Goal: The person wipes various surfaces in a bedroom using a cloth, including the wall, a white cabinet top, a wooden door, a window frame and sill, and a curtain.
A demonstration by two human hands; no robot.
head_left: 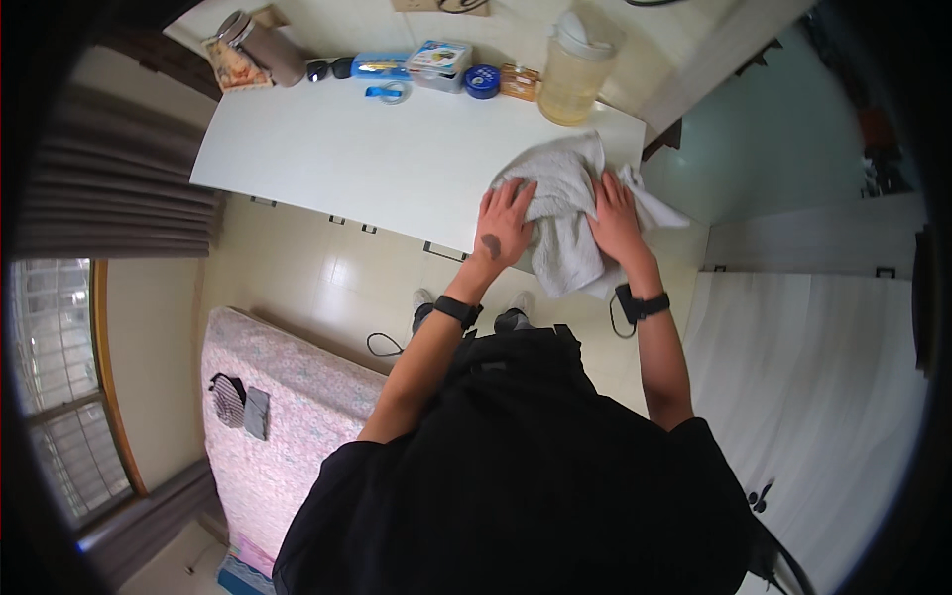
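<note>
The white towel (565,213) lies right under the fingers of the left hand (507,226) and the right hand (617,223), touching both, so neither is nearer. The fingers look slightly apart; whether they pinch cloth, I cannot tell. Crumpled on the worktop (347,149), its long axis seems to run away from the body; one corner points rightward past the right fingers.

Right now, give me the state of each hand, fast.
Left hand: open, fingers spread on the white towel.
Right hand: open, fingers extended on the same towel.
</note>
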